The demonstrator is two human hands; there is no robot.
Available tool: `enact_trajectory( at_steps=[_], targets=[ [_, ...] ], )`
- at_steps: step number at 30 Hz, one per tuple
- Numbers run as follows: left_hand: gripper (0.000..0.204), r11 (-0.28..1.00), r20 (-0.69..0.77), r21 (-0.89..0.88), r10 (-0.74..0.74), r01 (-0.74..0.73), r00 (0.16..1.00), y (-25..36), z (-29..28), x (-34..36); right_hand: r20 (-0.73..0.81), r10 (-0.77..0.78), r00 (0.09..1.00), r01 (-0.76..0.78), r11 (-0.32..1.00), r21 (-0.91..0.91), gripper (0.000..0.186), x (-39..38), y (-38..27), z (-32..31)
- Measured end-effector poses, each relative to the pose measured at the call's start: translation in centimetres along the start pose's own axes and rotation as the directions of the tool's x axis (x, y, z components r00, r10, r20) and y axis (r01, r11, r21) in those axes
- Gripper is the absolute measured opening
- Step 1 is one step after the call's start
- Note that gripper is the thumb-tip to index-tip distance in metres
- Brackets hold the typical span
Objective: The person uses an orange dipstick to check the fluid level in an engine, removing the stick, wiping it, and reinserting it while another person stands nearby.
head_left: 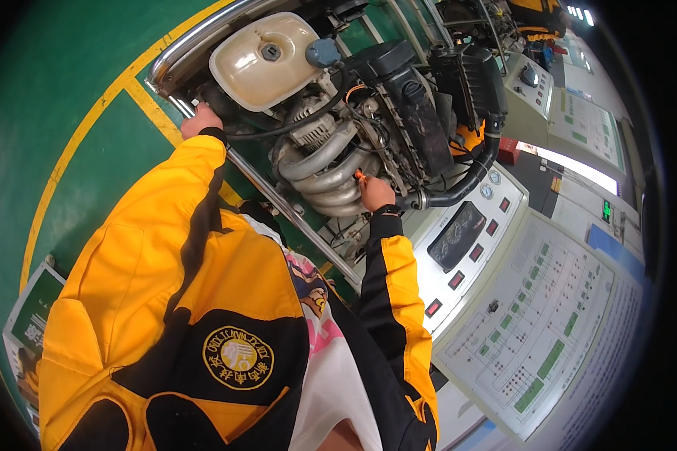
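My right hand (pixel 377 194) is closed on a small orange handle (pixel 360 177), which looks like that of an oil dipstick; anything below the handle is hidden. It reaches over a car engine (pixel 399 113), just beside the curved metal manifold pipes (pixel 327 169). Over to the left, my left hand (pixel 201 121) is closed around the shiny metal rail (pixel 174 102) of the engine stand. A cream-coloured fluid tank (pixel 263 64) with a dark cap sits on the engine, beyond my left hand.
Right of the engine stands a white control panel (pixel 466 240) with gauges and red switches. A sloping board with a circuit diagram (pixel 534 323) adjoins it. A thick black hose (pixel 466 184) curves near my right hand. The green floor (pixel 60 135) bears yellow lines.
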State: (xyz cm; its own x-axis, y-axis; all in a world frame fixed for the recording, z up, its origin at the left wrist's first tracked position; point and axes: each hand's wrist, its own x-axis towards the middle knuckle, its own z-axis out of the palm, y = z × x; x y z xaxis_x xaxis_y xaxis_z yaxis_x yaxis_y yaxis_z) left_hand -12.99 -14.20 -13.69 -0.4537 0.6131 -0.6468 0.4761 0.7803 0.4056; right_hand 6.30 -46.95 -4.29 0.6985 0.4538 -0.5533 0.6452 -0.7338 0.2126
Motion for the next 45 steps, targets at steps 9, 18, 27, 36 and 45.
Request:
enact_trajectory(
  at_steps=[9, 18, 27, 36, 45],
  targets=[
    [0.059, 0.999, -0.042, 0.026, 0.032, -0.031, 0.999, 0.1, -0.1, 0.0, 0.082, -0.046, 0.996, 0.047, 0.999, -0.007, 0.042, 2.5, -0.7, 0.8],
    [0.057, 0.994, -0.041, 0.077, 0.077, -0.073, 0.996, 0.3, 0.2, 0.5, 0.085, -0.034, 0.996, 0.041, 0.996, -0.081, 0.04, 2.5, -1.3, -0.6],
    [0.058, 0.997, -0.076, -0.031, 0.063, -0.065, 0.995, -0.8, 0.7, 0.9, 0.175, -0.049, 0.983, 0.071, 0.99, -0.125, 0.038, 2.0, -0.9, -0.4],
    [0.056, 0.996, -0.041, 0.041, 0.084, -0.082, 0.996, -0.3, 2.1, 0.7, 0.076, -0.168, 0.983, 0.172, 0.984, -0.048, 0.046, 0.6, 3.0, -0.4],
    [0.06, 0.991, 0.006, 0.012, 0.13, -0.13, 0.992, -0.8, 1.3, 1.5, -0.036, -0.146, 0.989, 0.147, 0.989, 0.008, 0.042, -4.6, 0.9, -3.2]
  ],
)
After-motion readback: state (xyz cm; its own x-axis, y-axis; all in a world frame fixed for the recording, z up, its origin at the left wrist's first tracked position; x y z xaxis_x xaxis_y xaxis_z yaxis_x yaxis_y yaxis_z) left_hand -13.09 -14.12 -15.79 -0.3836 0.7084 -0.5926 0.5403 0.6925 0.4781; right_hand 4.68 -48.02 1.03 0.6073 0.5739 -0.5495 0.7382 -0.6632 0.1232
